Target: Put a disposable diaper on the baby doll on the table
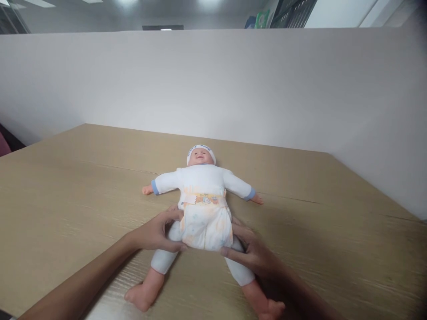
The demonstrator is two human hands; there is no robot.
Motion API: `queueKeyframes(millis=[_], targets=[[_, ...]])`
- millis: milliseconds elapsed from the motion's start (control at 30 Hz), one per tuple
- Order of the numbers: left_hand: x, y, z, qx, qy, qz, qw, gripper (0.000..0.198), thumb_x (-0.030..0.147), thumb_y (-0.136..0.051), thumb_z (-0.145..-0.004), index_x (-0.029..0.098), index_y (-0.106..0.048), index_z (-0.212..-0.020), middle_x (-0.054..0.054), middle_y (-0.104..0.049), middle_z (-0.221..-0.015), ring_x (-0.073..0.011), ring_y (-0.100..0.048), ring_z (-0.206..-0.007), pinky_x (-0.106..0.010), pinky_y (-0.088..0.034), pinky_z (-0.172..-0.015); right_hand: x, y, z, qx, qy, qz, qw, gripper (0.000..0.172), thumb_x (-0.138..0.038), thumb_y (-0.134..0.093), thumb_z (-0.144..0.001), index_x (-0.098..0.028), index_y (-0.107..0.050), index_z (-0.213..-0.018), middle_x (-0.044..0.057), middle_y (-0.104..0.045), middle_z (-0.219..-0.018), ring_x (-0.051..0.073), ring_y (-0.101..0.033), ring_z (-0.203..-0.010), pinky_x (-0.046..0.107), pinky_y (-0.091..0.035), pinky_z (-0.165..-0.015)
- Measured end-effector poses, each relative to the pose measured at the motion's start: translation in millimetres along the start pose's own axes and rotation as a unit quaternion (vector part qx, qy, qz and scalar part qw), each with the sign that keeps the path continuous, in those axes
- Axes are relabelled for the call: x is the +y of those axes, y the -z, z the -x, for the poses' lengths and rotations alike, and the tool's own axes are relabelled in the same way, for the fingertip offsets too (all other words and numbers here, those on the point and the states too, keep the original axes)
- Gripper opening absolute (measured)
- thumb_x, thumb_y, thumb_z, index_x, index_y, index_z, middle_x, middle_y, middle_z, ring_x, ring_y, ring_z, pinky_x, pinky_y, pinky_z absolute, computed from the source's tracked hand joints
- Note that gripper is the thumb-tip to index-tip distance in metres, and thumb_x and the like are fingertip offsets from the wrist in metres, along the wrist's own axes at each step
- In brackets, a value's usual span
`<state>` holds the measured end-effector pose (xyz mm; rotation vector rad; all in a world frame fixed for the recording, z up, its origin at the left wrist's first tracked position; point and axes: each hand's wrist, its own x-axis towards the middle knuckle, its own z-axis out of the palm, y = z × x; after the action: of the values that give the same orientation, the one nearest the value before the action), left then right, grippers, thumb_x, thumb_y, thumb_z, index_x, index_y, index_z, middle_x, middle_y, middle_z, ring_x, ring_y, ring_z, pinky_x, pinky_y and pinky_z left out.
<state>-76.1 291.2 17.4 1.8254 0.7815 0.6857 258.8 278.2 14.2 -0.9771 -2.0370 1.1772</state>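
Observation:
A baby doll [202, 178] in white clothes with blue cuffs and a white cap lies on its back, arms spread and bare feet toward me. Round its hips sits a diaper [207, 226] with a printed orange waistband, fastened across the belly. My left hand [160, 231] curves round the thigh on the left, with fingertips and thumb at the diaper's leg edge. On the other side, my right hand [248, 249] holds the opposite leg edge, thumb near the diaper's bottom corner. Some fingertips of both hands are hidden behind the diaper and the legs.
The doll lies on a wide wood-grain table [83, 200] with fine seams. A pale partition [207, 84] stands along the back and right side. Behind it, a green package [262, 19] shows near the top. Something pink [4, 146] is at the far left edge.

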Motion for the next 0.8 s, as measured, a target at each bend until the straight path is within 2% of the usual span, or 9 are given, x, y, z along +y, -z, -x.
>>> queueKeyframes(millis=[100, 200, 367, 533, 733, 800], targets=[[-2, -1.8, 1, 0.017, 0.018, 0.034, 0.999, 0.044, 0.037, -0.096, -0.078, 0.021, -0.069, -0.108, -0.004, -0.066, -0.114, -0.0255, -0.063, -0.111, -0.038, -0.051, -0.101, 1, -2, 1, 0.017, -0.005, -0.025, 1.0, 0.038, -0.046, -0.081, -0.093, -0.028, -0.077, -0.127, 0.008, -0.073, -0.132, 0.033, -0.067, -0.124, 0.048, -0.054, -0.113], [-2, -3.8, 1, 0.02, 0.023, 0.057, 0.998, 0.046, 0.038, -0.096, -0.077, 0.02, -0.067, -0.108, -0.005, -0.066, -0.117, -0.0264, -0.062, -0.113, -0.039, -0.051, -0.102, -2, -5, 2, 0.024, -0.028, -0.07, 0.997, 0.044, -0.047, -0.082, -0.092, -0.026, -0.073, -0.129, 0.008, -0.076, -0.126, 0.032, -0.071, -0.119, 0.048, -0.057, -0.109], [-4, -4.7, 1, 0.019, 0.022, 0.075, 0.997, 0.047, 0.037, -0.096, -0.078, 0.021, -0.067, -0.112, -0.007, -0.066, -0.124, -0.0284, -0.063, -0.121, -0.042, -0.05, -0.108, -13, -7, 1, 0.036, -0.047, -0.1, 0.993, 0.037, -0.047, -0.083, -0.09, -0.024, -0.073, -0.118, 0.007, -0.079, -0.119, 0.033, -0.074, -0.115, 0.05, -0.059, -0.108], [-7, -3.8, 2, 0.024, 0.027, 0.071, 0.997, 0.044, 0.038, -0.094, -0.082, 0.021, -0.07, -0.115, -0.006, -0.068, -0.121, -0.0273, -0.064, -0.119, -0.041, -0.05, -0.107, -19, -7, -1, 0.031, -0.045, -0.13, 0.99, 0.039, -0.045, -0.085, -0.087, -0.025, -0.072, -0.118, 0.006, -0.081, -0.12, 0.033, -0.075, -0.115, 0.049, -0.061, -0.105], [-2, -4.8, 2, 0.026, 0.036, 0.129, 0.991, 0.035, 0.043, -0.085, -0.093, 0.021, -0.071, -0.116, -0.007, -0.069, -0.122, -0.0262, -0.064, -0.122, -0.039, -0.049, -0.109, -14, -13, 2, 0.059, -0.053, -0.168, 0.982, 0.041, -0.044, -0.087, -0.087, -0.024, -0.072, -0.119, 0.007, -0.08, -0.117, 0.032, -0.074, -0.115, 0.047, -0.061, -0.104], [1, -5.6, 2, 0.03, 0.038, 0.151, 0.987, 0.031, 0.043, -0.081, -0.097, 0.021, -0.071, -0.116, -0.006, -0.07, -0.118, -0.0236, -0.065, -0.116, -0.035, -0.05, -0.103, -9, -17, 2, 0.075, -0.05, -0.187, 0.978, 0.043, -0.047, -0.087, -0.086, -0.024, -0.071, -0.119, 0.007, -0.079, -0.116, 0.031, -0.074, -0.117, 0.047, -0.061, -0.104]])
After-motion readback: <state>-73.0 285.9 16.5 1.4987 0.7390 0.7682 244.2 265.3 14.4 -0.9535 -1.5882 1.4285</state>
